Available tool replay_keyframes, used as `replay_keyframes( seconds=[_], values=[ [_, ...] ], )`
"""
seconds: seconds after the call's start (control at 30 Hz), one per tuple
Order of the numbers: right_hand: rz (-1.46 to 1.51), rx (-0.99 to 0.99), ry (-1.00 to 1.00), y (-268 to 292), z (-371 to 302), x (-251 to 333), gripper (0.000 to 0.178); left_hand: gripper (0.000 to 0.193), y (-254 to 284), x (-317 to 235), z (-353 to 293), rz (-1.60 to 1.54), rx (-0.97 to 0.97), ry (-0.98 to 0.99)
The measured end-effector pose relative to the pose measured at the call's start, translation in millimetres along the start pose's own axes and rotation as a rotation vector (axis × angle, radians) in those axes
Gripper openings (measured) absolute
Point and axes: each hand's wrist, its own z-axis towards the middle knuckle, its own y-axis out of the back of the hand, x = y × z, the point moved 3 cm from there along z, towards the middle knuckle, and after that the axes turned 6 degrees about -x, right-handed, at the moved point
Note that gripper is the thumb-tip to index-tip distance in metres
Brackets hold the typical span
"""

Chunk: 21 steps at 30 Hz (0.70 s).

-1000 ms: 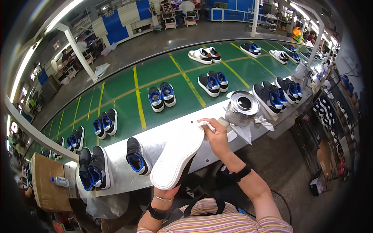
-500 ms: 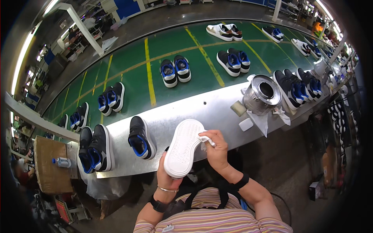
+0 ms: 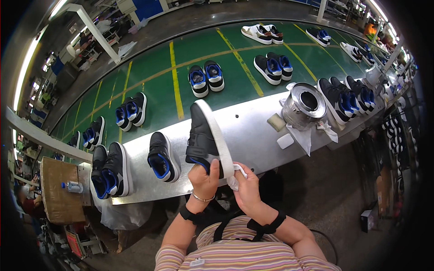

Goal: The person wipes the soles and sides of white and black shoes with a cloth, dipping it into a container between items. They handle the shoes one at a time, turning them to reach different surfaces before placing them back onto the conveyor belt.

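A black sneaker [image 3: 201, 139] with a white sole and blue lining is held up, toe away from me and tilted on its side. My left hand [image 3: 204, 180] grips it at the heel, some fingers hidden in the shoe opening. Against the heel end of the white sole, my right hand [image 3: 247, 191] pinches a white cloth [image 3: 235, 177]. Left of these, a single matching sneaker [image 3: 162, 158] rests on the metal bench [image 3: 253, 140]. Farther left stands a pair of black sneakers [image 3: 110, 170].
Beyond the bench runs a green conveyor belt [image 3: 158, 72] carrying several pairs of shoes. To the right are a metal can [image 3: 304, 108], a beige sponge block [image 3: 276, 122], a white block [image 3: 285, 141] and more black sneakers [image 3: 337, 99]. A cardboard box [image 3: 61, 189] with a bottle [image 3: 72, 187] is at left.
The held sneaker has turned from sole-up to its side, showing the black upper. My right hand with the cloth has moved down to the heel. Shoes on the belt have shifted slightly right.
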Motion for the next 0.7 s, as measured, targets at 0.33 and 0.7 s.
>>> replay_keyframes(
  seconds=[0.33,0.7],
  values=[
    [-0.390,0.095,0.404,-28,7,71,0.014,0.022,8,20,-21,0.130,0.273,-0.143],
    [-0.980,-0.076,1.049,-6,117,69,0.012,0.038,-16,6,-11,0.202,0.494,-0.160]
  ],
)
